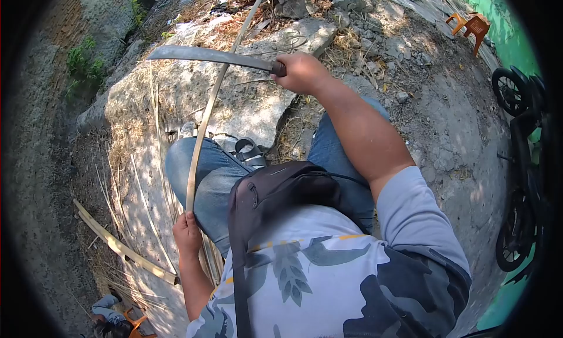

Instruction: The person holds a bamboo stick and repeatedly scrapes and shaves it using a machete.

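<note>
My right hand (300,72) is closed round the dark handle of a machete (205,55). Its long grey blade points left and crosses a long bamboo strip (206,112) near the strip's upper part; whether they touch I cannot tell. My left hand (187,235) grips the strip's lower end beside my left knee. From there the strip runs up past the knee to the rubble at the top.
Thin bamboo strips (157,138) and a thicker split bamboo piece (126,250) lie on the left. Broken concrete (258,112) is ahead. Orange stools (476,28) and a motorcycle (519,168) stand right. Another person (111,320) is at the lower left.
</note>
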Demonstrator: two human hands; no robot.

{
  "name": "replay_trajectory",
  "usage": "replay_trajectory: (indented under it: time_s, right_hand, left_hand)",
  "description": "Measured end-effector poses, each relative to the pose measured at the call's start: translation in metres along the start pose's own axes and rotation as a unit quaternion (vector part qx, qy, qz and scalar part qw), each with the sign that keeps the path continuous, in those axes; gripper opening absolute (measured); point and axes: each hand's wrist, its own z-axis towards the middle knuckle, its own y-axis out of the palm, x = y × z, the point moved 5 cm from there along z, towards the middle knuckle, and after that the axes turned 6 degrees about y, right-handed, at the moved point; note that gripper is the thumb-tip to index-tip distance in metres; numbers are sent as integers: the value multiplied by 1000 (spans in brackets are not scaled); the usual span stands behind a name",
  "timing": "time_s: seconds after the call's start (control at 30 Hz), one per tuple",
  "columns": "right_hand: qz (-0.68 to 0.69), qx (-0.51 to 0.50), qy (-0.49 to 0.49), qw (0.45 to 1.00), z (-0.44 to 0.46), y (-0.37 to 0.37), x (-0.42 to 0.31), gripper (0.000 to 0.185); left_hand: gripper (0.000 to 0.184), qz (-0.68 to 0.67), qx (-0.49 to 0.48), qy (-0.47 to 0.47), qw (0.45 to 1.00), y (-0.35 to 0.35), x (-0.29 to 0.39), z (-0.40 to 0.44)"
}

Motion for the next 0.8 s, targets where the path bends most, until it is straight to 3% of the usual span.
replay_trajectory:
  time_s: [0.2,0.33,0.43,0.53,0.67,0.8]
  right_hand:
    - [-122,-66,-170,975,-22,19,-43,14]
    - [-95,-26,-213,972,-28,16,-52,16]
    - [-114,-13,-167,979,-18,9,-36,15]
    - [-117,9,-55,992,-7,-3,-11,18]
    - [4,43,78,996,0,-8,10,31]
    - [36,28,70,997,0,-2,6,34]
  left_hand:
    - [60,21,-10,-17,1000,-3,14,1]
    - [60,8,-3,-4,1000,-2,6,0]
    - [59,-19,5,11,1000,3,6,0]
    - [57,-14,2,20,1000,3,9,1]
    - [57,-8,-4,6,1000,1,6,1]
    - [57,-21,-1,15,1000,2,8,1]
